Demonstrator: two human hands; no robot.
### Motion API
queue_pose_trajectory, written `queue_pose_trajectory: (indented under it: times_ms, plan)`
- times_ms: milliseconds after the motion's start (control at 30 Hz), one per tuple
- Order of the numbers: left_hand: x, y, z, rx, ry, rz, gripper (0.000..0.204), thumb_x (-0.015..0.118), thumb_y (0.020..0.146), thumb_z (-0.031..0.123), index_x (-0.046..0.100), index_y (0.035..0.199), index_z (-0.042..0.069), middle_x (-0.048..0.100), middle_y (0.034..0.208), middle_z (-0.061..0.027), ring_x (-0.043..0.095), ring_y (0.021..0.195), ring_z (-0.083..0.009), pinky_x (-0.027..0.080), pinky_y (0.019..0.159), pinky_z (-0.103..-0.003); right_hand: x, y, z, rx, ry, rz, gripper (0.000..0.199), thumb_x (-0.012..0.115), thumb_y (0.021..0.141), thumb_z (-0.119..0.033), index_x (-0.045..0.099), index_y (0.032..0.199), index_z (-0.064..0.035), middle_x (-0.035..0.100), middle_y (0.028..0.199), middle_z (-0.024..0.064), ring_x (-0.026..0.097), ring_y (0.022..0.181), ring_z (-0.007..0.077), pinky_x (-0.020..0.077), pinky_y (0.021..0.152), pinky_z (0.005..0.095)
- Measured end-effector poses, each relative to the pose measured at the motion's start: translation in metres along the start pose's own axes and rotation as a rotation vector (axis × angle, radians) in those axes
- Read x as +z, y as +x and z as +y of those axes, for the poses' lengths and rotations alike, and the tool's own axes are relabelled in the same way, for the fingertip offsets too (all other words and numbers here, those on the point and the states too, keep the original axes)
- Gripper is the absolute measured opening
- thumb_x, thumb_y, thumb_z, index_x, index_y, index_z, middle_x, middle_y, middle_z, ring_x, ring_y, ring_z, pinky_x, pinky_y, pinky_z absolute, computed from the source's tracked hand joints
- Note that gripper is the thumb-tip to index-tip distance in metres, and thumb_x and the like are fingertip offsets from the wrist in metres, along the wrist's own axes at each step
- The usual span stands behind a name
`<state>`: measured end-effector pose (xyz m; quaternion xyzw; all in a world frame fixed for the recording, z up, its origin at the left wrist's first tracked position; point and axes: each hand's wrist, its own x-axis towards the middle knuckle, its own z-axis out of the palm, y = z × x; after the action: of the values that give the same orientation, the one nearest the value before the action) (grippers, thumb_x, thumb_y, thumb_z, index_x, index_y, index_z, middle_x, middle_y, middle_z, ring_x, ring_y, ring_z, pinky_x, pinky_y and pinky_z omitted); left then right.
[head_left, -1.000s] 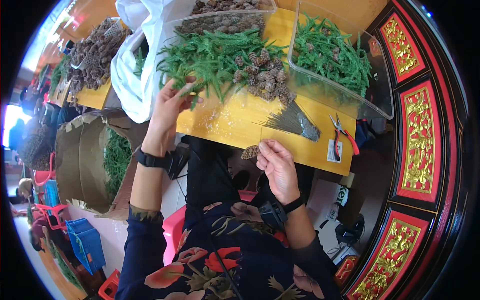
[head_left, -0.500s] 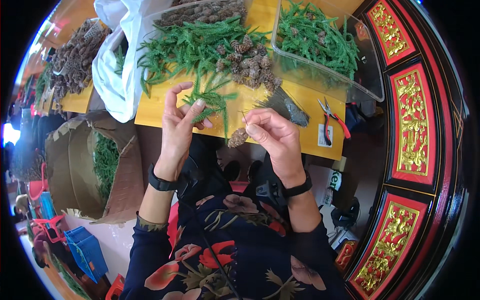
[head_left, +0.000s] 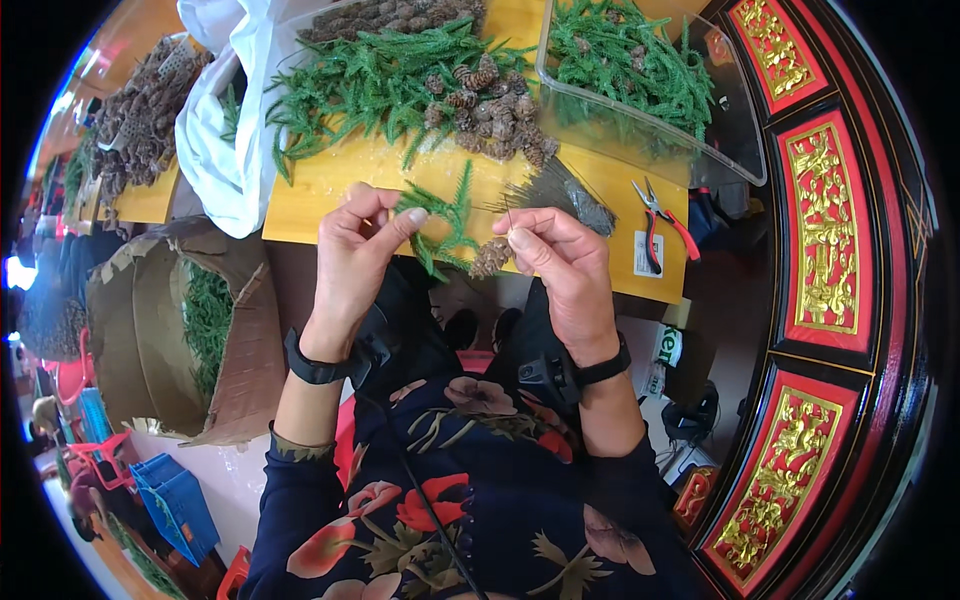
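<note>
Between thumb and fingers, my left hand (head_left: 358,248) pinches a green artificial pine sprig (head_left: 445,215) with several needled tips. My right hand (head_left: 563,262) is closed on a brown pine cone (head_left: 491,258) by the thin wire at its top. The cone hangs just right of the sprig, very close to it; I cannot tell whether they touch. Both hands are above the near edge of the yellow table (head_left: 310,208). Beyond them lie a heap of green sprigs (head_left: 370,85), a pile of pine cones (head_left: 500,125) and a bundle of thin wires (head_left: 575,200).
Red-handled pliers (head_left: 665,225) lie at the table's right. A clear plastic bin (head_left: 650,110) holds more sprigs. At the left are a white plastic bag (head_left: 215,150) and a cardboard box (head_left: 140,330) with greenery inside. A carved red and gold panel (head_left: 822,240) borders the right.
My left hand has turned the sprig, so its tips now point up and to the right. The pine cone in my right hand has moved slightly right and up, beside the sprig.
</note>
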<state>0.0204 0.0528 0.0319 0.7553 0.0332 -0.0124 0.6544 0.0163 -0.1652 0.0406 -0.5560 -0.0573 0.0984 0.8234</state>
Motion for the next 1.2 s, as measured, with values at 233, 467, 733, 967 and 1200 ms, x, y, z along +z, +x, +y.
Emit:
queue_pose_trajectory:
  times_ms: [233, 467, 733, 967, 1200]
  plan:
    - [0.010, -0.007, 0.009, -0.045, -0.165, 0.113, 0.013, 0.064, 0.089, 0.009, 0.060, 0.099, 0.002, 0.057, 0.077, 0.0024, 0.051, 0.068, -0.0043, 0.039, 0.060, -0.018, 0.008, -0.008, 0.006, -0.016, -0.161, 0.070, 0.010, 0.062, 0.089, -0.006, 0.063, 0.095, 0.0004, 0.066, 0.090, 0.0019, 0.047, 0.066, 0.0022, 0.0365, 0.060, 0.0177]
    - [0.021, -0.017, 0.015, -0.076, -0.293, 0.068, 0.020, 0.060, 0.092, 0.011, 0.061, 0.108, -0.001, 0.063, 0.085, -0.0024, 0.056, 0.073, -0.0067, 0.045, 0.067, -0.019, 0.032, -0.008, 0.007, -0.121, -0.675, 0.179, 0.008, 0.067, 0.081, -0.008, 0.065, 0.082, -0.0009, 0.062, 0.062, 0.0014, 0.047, 0.048, 0.0036, 0.0356, 0.047, 0.0215]
    - [0.025, -0.027, 0.016, -0.120, -0.374, 0.087, 0.023, 0.060, 0.092, 0.013, 0.063, 0.107, -0.003, 0.063, 0.084, -0.0049, 0.058, 0.075, -0.0088, 0.047, 0.067, -0.020, 0.037, -0.007, 0.011, -0.206, -0.806, 0.230, 0.008, 0.068, 0.077, -0.008, 0.064, 0.078, -0.0014, 0.056, 0.051, 0.0048, 0.050, 0.041, 0.0089, 0.0364, 0.045, 0.0241]
    - [0.026, -0.034, 0.018, -0.203, -0.528, 0.085, 0.026, 0.059, 0.092, 0.014, 0.062, 0.108, -0.007, 0.062, 0.080, -0.0050, 0.059, 0.074, -0.0102, 0.048, 0.066, -0.021, 0.038, -0.009, 0.010, -0.289, -0.834, 0.185, 0.008, 0.069, 0.076, -0.006, 0.063, 0.078, -0.0007, 0.059, 0.060, 0.0058, 0.051, 0.043, 0.0109, 0.0379, 0.044, 0.0262]
    - [0.022, -0.037, 0.017, -0.242, -0.606, 0.086, 0.026, 0.058, 0.093, 0.014, 0.061, 0.108, -0.008, 0.062, 0.080, -0.0059, 0.060, 0.073, -0.0113, 0.049, 0.066, -0.021, 0.041, -0.016, 0.002, -0.319, -0.859, 0.154, 0.008, 0.069, 0.076, -0.004, 0.063, 0.078, -0.0004, 0.060, 0.067, 0.0065, 0.051, 0.046, 0.0123, 0.0384, 0.044, 0.0274]
